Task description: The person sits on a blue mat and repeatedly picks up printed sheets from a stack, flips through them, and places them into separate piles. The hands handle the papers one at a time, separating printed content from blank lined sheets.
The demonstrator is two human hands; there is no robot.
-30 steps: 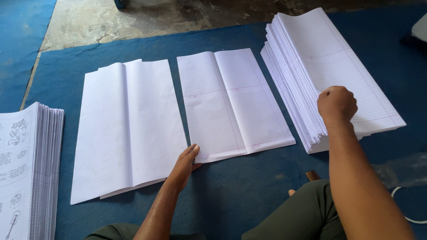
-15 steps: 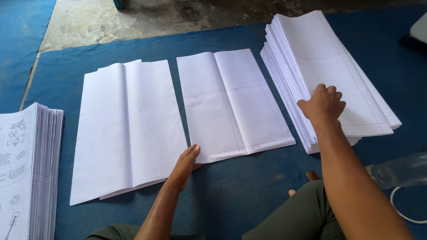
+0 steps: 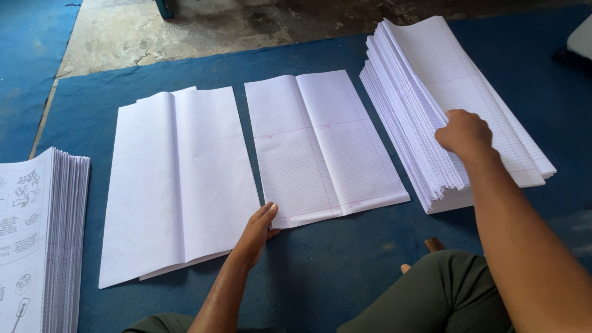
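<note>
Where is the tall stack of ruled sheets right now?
In the head view, the tall stack of ruled sheets lies on the blue mat at the right, beside the folded ruled sheet, with the right hand on its near edge.

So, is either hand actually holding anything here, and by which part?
The right hand grips sheets at the near left edge of the tall paper stack. The left hand only rests on the near corner of the lined folded sheets.
</note>
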